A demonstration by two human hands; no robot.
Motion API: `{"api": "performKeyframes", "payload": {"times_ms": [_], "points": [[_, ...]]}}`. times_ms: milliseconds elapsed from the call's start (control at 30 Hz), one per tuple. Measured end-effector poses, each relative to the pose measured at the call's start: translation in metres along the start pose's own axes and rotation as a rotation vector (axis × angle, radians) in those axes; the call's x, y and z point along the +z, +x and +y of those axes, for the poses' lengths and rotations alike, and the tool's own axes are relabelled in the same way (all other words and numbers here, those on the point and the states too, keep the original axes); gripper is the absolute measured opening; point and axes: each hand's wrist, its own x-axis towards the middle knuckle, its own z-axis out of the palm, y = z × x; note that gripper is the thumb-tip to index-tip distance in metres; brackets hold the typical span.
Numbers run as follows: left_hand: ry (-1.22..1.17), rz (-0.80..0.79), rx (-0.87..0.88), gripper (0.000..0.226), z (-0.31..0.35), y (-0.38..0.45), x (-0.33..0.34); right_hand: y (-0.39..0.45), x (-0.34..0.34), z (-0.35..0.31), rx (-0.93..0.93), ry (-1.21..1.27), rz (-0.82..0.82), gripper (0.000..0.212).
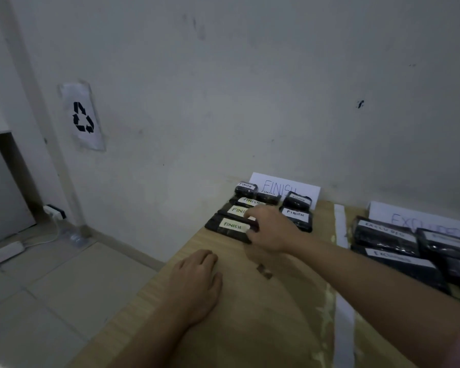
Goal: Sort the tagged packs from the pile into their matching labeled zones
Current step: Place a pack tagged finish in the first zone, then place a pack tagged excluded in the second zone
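Counter [263, 314]: wood-grain top set against a white wall, divided by a strip of pale tape [341, 227] running front to back.

FINISH sign [284, 188]: white card leaning on the wall at the far left zone. Before it lie dark packs tagged FINISH, in two columns. Nearest pack [230, 226] carries a yellowish tag; the next pack [233, 210] behind it is partly covered by the hand. Right column includes a white-tagged pack [296, 217].

Right hand [270, 229]: reaches across the counter to the near FINISH packs, fingers curled over the right end of the front packs; whether it pinches one or merely touches cannot be told.

Left hand [197, 280]: flat on the counter, palm down, fingers relaxed, holding nothing, well short of the packs.

EXCLUDED sign [420, 221]: white card right of the tape, with dark packs tagged EXCLUDED [388, 236] stacked before it.

Wall, left: paper sheet with a recycling symbol [83, 118]. Floor below: power strip [4, 251] and cable.
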Motion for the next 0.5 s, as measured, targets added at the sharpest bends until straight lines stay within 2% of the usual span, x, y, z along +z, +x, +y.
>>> {"api": "performKeyframes", "payload": {"times_ms": [100, 200, 333, 500], "points": [[0.040, -0.035, 0.021, 0.038, 0.012, 0.004, -0.011, -0.028, -0.028, 0.019, -0.033, -0.003, -0.049, 0.035], [0.053, -0.041, 0.057, 0.039, 0.037, 0.007, -0.024, -0.064, -0.060, 0.030, -0.035, -0.044, -0.109, 0.036], [-0.026, -0.045, 0.179, 0.043, 0.086, 0.002, -0.040, -0.122, -0.104, 0.034, -0.012, -0.071, -0.183, 0.031], [-0.154, -0.024, 0.361, 0.039, 0.145, -0.028, -0.060, -0.201, -0.145, 0.032, -0.030, 0.026, -0.205, 0.025]]}}
